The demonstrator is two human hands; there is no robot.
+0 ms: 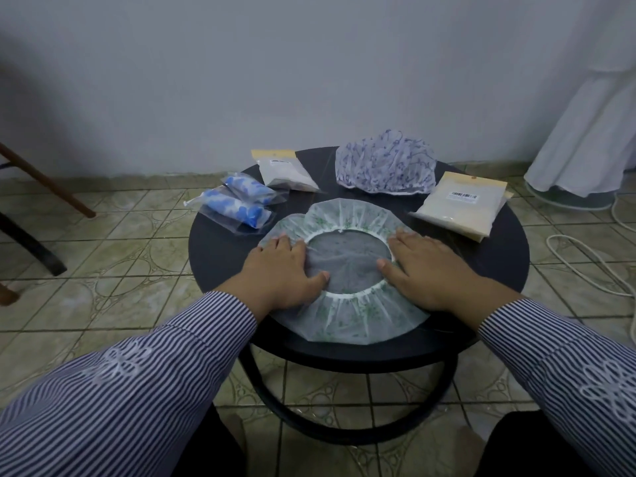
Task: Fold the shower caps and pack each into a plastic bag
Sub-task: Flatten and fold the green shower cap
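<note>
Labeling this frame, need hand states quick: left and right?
Left hand: open, fingers flat, pressing the green shower cap.
Right hand: open, flat on the same cap.

Two unpacked shower caps are counted on the round surface (481,270): a green-patterned cap (347,215) and a purple-patterned cap (385,166). Two packed blue caps (241,201) in clear bags are seen, and two packets of bags (289,172) with yellow headers. Two hands are counted.
</note>
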